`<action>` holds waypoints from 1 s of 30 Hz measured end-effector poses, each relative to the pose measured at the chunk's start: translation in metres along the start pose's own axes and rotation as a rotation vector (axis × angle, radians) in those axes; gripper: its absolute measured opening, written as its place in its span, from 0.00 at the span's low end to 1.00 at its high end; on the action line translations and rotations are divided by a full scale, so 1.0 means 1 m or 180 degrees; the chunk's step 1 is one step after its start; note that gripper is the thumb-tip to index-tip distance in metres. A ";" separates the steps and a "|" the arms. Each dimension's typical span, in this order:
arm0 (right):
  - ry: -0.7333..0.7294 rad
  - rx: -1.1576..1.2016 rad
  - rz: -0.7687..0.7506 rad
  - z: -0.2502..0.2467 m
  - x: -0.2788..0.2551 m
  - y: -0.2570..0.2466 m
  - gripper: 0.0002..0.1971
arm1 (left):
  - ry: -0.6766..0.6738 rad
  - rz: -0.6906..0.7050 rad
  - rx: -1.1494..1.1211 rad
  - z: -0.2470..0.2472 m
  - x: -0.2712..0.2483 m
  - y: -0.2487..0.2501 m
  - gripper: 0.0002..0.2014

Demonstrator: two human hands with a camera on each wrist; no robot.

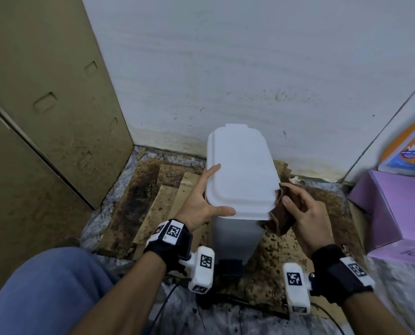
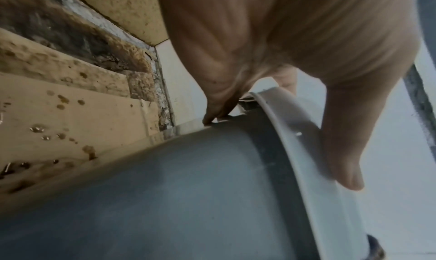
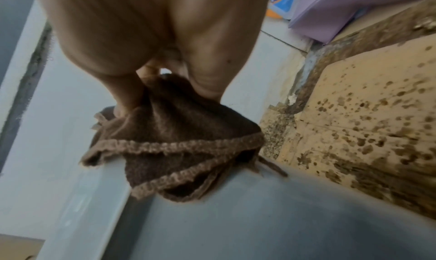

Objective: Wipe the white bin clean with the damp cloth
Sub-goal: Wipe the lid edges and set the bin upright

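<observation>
While the white bin (image 1: 240,170) stands upright on stained cardboard (image 1: 153,201) against the wall (image 1: 250,68), lid closed, the left hand (image 1: 200,199) braces its left edge with straight fingers spread wide. The right hand (image 1: 308,209) grips a bunched brown cloth (image 1: 281,218), pressing it to the lid's right front corner.

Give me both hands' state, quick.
Left hand: open, fingers straight, steadying the white bin lid.
Right hand: gripping the brown cloth.

Dim, flat light; soft, blurred wrist views, wide-angle bending at edges.
</observation>
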State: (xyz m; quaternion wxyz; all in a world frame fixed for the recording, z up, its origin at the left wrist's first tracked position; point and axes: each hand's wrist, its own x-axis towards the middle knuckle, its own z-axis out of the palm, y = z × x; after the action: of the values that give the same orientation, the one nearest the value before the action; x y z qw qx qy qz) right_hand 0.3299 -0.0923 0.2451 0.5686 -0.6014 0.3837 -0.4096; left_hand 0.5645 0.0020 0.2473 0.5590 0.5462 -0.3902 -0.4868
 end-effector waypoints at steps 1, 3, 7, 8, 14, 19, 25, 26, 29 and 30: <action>0.0026 0.0043 0.0054 -0.001 -0.002 0.007 0.20 | -0.0076 -0.0017 0.0104 -0.001 0.003 -0.004 0.52; 0.0156 0.0181 0.0243 -0.004 -0.010 0.022 0.31 | -0.0228 -0.0075 0.0268 -0.002 0.008 -0.012 0.53; 0.0363 0.0495 0.0469 -0.007 -0.027 0.041 0.34 | -0.0385 -0.0091 0.0492 -0.002 0.010 -0.023 0.55; 0.0370 0.0570 0.0503 -0.006 -0.031 0.042 0.34 | -0.0406 -0.0111 0.0500 -0.003 0.009 -0.025 0.57; 0.0363 0.0102 0.0512 0.003 -0.048 0.043 0.27 | -0.0422 -0.0366 0.0364 -0.012 -0.016 -0.041 0.63; 0.0579 -0.1484 0.0021 0.010 -0.040 0.028 0.10 | -0.0360 -0.0379 0.0284 -0.017 -0.025 -0.047 0.64; 0.0305 -0.3316 -0.0784 0.029 -0.016 -0.004 0.12 | -0.0506 -0.0513 -0.0149 -0.033 -0.029 -0.050 0.59; 0.0177 -0.3279 -0.0794 0.035 -0.011 -0.012 0.13 | -0.0545 -0.0520 -0.0194 -0.035 -0.029 -0.051 0.58; -0.0530 -0.2881 -0.0871 0.067 -0.005 -0.038 0.15 | -0.0591 -0.0431 -0.0299 -0.035 -0.029 -0.056 0.57; -0.0824 -0.2821 -0.0970 0.082 -0.004 -0.045 0.15 | -0.0617 -0.0392 -0.0301 -0.033 -0.030 -0.057 0.57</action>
State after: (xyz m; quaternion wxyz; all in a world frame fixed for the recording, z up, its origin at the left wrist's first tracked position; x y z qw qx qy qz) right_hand 0.4041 -0.0560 0.2887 0.2343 -0.8810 0.3549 -0.2072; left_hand 0.5835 0.0426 0.1901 0.5128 0.4925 -0.3848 -0.5886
